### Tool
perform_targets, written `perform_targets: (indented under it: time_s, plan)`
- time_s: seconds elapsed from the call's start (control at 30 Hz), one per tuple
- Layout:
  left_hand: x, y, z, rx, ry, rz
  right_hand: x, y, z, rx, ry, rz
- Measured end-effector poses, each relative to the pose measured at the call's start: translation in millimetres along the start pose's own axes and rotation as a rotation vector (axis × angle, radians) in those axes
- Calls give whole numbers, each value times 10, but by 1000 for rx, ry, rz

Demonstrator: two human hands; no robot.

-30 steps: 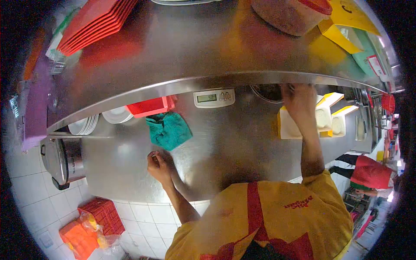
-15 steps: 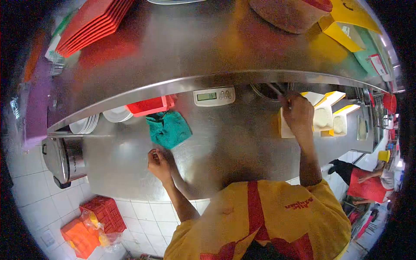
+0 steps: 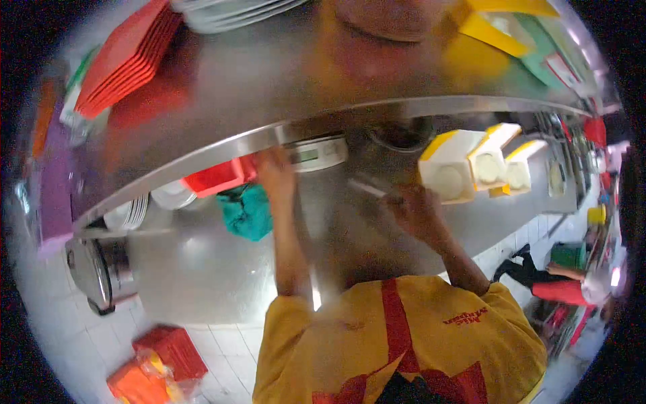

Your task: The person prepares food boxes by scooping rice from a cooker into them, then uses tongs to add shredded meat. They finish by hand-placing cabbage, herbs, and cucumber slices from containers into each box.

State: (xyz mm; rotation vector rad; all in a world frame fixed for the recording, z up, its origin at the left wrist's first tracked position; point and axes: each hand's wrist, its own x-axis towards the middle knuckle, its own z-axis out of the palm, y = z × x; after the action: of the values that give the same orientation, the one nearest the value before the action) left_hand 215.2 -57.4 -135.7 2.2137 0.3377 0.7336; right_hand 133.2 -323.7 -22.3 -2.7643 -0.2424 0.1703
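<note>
My right hand [image 3: 414, 207] is closed around a long, pale metallic utensil [image 3: 367, 188], blurred, which points left over the steel counter. Just right of that hand stand several open yellow-and-white boxes [image 3: 445, 180] with pale, rounded contents. My left hand [image 3: 276, 170] reaches up to the shelf edge, between a red plastic tray [image 3: 214, 178] and a white digital scale [image 3: 320, 155]. Its fingers are smeared by motion and partly hidden. Beside its wrist lies a crumpled green cloth [image 3: 246, 214]. A dark round pan [image 3: 402, 138] sits partly under the shelf.
A steel shelf [image 3: 269, 81] overhangs the counter, with stacked red trays [image 3: 131, 60] and plates [image 3: 235, 12] on it. White plates [image 3: 128, 213] stand under its left part. A lidded metal pot [image 3: 101, 269] is at far left. Another person [image 3: 552, 286] is at the right.
My right hand has come down and left from the pan, bringing the utensil over the counter. My left hand has moved up past the green cloth towards the scale. The view has shifted.
</note>
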Motion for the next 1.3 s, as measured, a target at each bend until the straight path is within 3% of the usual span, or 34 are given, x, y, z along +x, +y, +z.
perform_targets:
  time_s: [0.07,0.1,0.13,0.2,0.27,0.3,0.37,0.47,0.53,0.6,0.7,0.83,0.9,1.03,1.1,1.13,1.2,1.23,1.3]
  plan:
    - [277,-363,329,92,-322,-227,-365,242,68,38,15,32]
    - [356,-607,525,120,-406,-227,-558,311,49,188,-97,99]
    - [401,-868,673,69,-369,-100,-703,413,27,346,-194,158]
    - [412,-1292,857,-94,-255,172,-983,741,131,329,-157,281]
    - [480,-536,207,-245,-694,-426,-1317,910,178,339,-171,379]
    - [367,-533,178,-229,-713,-416,-1455,987,157,371,-60,392]
    - [154,-523,62,-770,-477,-660,-1591,1075,83,465,101,368]
    - [-492,-234,-224,-896,-449,-603,-1644,1216,138,335,178,343]
    - [-958,-207,-263,-903,-507,-500,-1560,1187,121,424,128,371]
    - [-1357,646,-468,-770,-412,-600,-1459,1122,89,351,163,185]
    - [-1893,1150,-419,-767,-412,-661,-1305,929,-78,136,143,-74]
    - [-2288,1568,-216,-922,-437,-666,-1192,1037,40,8,-21,-96]
    - [-2437,1565,-112,-940,-477,-713,-1228,1211,157,-101,202,-288]
    - [-2515,1623,-22,-979,-489,-737,-1261,1231,-250,-18,252,-275]
    - [-2529,1748,-37,-1049,-447,-742,-1229,1296,-308,-21,65,-188]
    - [-2535,1753,-35,-1053,-454,-738,-1261,1285,-358,-24,70,-183]
    - [-2501,1750,4,-1015,-480,-766,-1249,1261,-467,132,325,-256]
    - [-2514,1731,2,-1014,-479,-771,-1249,1269,-467,132,320,-255]
    - [-2473,1704,41,-1043,-520,-718,-1188,1302,-489,22,138,-186]
